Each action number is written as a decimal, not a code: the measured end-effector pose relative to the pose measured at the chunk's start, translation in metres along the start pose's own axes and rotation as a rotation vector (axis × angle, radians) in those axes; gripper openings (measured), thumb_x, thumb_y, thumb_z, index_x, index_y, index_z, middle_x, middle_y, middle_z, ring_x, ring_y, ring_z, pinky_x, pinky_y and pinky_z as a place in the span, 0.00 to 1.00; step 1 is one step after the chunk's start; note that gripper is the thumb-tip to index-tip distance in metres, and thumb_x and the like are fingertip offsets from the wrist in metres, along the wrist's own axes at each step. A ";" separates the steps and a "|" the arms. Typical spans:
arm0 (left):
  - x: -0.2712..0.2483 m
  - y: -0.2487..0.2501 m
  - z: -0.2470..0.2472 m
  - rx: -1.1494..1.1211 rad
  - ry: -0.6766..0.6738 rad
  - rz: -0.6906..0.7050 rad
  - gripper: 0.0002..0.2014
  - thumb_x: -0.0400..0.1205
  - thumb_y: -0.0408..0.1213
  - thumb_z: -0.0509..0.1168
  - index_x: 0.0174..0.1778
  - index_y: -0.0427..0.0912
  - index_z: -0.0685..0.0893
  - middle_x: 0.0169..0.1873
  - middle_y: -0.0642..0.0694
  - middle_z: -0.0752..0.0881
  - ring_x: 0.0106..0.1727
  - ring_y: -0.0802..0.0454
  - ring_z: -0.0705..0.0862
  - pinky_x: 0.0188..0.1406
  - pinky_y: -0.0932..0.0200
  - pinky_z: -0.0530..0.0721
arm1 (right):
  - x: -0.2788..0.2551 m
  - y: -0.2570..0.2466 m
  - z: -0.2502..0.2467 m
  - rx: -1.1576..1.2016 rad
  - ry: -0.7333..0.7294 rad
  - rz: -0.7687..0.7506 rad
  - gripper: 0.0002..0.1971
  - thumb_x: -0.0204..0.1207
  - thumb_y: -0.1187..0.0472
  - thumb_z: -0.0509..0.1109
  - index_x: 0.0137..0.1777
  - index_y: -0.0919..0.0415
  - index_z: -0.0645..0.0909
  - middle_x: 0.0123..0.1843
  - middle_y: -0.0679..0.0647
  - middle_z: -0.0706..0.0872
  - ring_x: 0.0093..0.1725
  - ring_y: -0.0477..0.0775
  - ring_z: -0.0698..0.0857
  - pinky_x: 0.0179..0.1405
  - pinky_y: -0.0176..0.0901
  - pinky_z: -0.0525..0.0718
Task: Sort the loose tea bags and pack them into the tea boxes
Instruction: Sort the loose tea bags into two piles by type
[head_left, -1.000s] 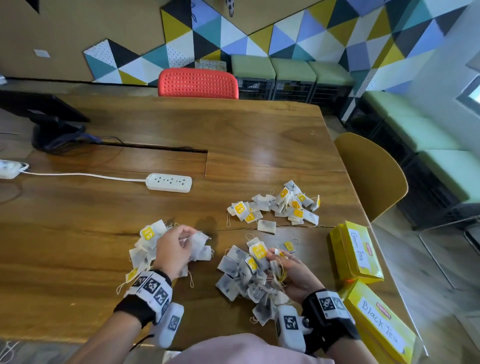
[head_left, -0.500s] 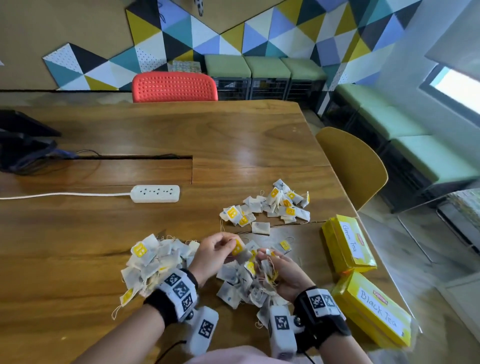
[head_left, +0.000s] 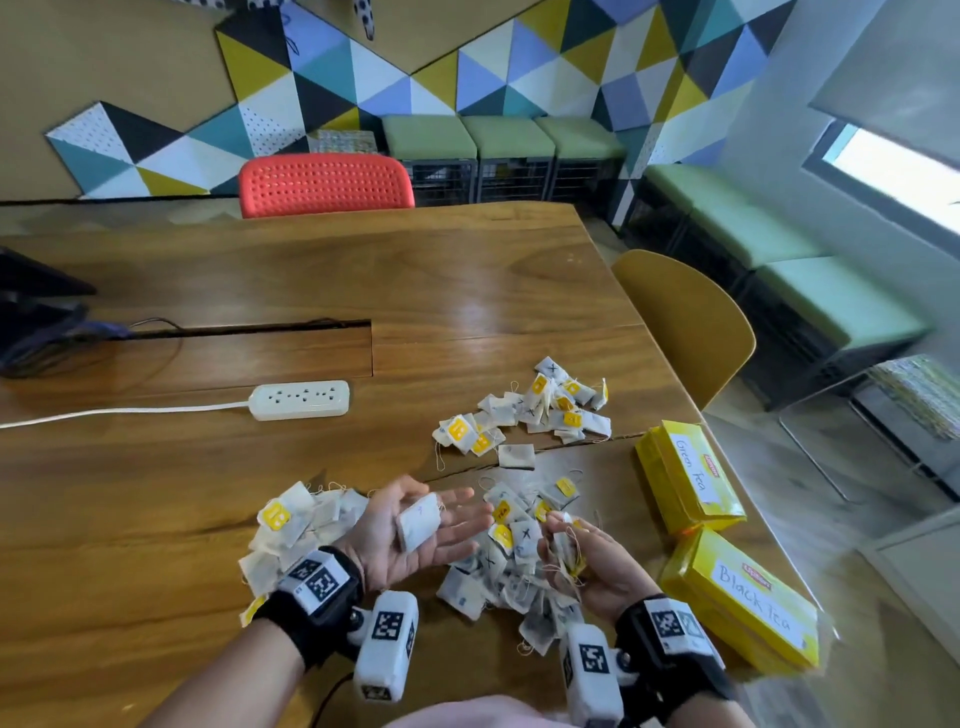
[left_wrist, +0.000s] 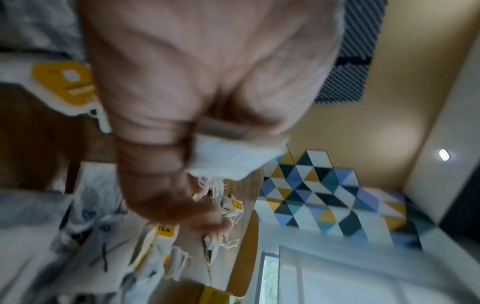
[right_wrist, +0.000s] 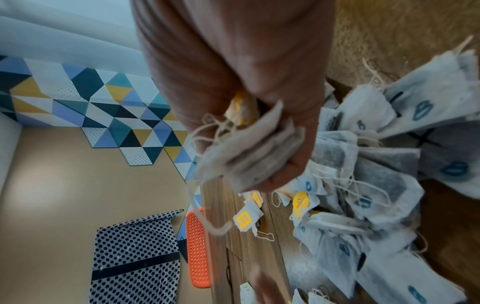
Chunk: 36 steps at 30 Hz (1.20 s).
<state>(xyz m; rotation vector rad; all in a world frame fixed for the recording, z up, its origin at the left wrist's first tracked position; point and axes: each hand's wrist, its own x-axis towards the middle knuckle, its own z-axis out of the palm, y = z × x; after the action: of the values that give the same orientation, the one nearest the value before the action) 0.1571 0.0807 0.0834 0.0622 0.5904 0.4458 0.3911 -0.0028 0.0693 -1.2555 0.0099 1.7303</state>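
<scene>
Your left hand (head_left: 415, 530) lies palm up at lower centre of the head view, fingers stretched out and relaxed, its grip released; a single tea bag (head_left: 418, 527) rests flat across the palm; in the left wrist view that bag (left_wrist: 233, 162) shows as a pale blurred square at the base of the fingers. Your right hand (head_left: 582, 564) sits just to the right, palm turned up, its grip clenched round a bundle of tea bags (head_left: 563, 551) with loose strings trailing out; the right wrist view shows the bundle (right_wrist: 249, 156) pressed between thumb and fingers, a yellow tag tucked behind it.

Between your hands the middle pile (head_left: 506, 566) spreads over the counter (head_left: 260, 493), bags marked with blue rings and dark crosses; the left pile (head_left: 296, 530) lies just left of your left wrist, partly hidden by it; the far pile (head_left: 524, 415) sits higher in the frame, apart from the other two.

At the right edge of the counter stand two yellow boxes, lids down; the Green Tea box (head_left: 688, 475) is the upper one, the Black Tea box (head_left: 743, 597) the lower, close beside your right wrist.

A white power strip (head_left: 300, 399) lies at centre left; a red chair (head_left: 324, 184) stands beyond the counter's far edge.
</scene>
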 end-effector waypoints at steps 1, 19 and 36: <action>0.002 0.002 -0.001 0.062 0.097 -0.027 0.19 0.80 0.36 0.51 0.61 0.28 0.76 0.62 0.26 0.81 0.46 0.36 0.87 0.34 0.49 0.89 | 0.000 0.000 0.000 0.002 0.005 0.001 0.02 0.77 0.68 0.69 0.46 0.61 0.81 0.38 0.55 0.84 0.33 0.53 0.86 0.23 0.41 0.82; 0.006 -0.011 -0.002 1.814 0.268 0.821 0.13 0.80 0.42 0.68 0.61 0.53 0.84 0.62 0.58 0.79 0.61 0.63 0.78 0.64 0.60 0.78 | -0.004 -0.002 0.016 0.224 -0.026 0.154 0.09 0.68 0.62 0.68 0.37 0.71 0.81 0.39 0.66 0.82 0.28 0.59 0.85 0.21 0.43 0.86; 0.030 -0.029 0.020 1.593 0.065 0.661 0.03 0.78 0.39 0.72 0.43 0.53 0.88 0.41 0.59 0.89 0.48 0.62 0.87 0.53 0.61 0.85 | -0.007 0.001 0.026 0.181 -0.117 0.180 0.17 0.85 0.61 0.56 0.60 0.77 0.77 0.53 0.77 0.85 0.45 0.73 0.90 0.42 0.69 0.86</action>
<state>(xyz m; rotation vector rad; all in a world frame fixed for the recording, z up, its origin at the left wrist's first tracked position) 0.2021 0.0685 0.0792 1.8062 0.8610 0.5080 0.3714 0.0047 0.0860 -1.0460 0.2117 1.9088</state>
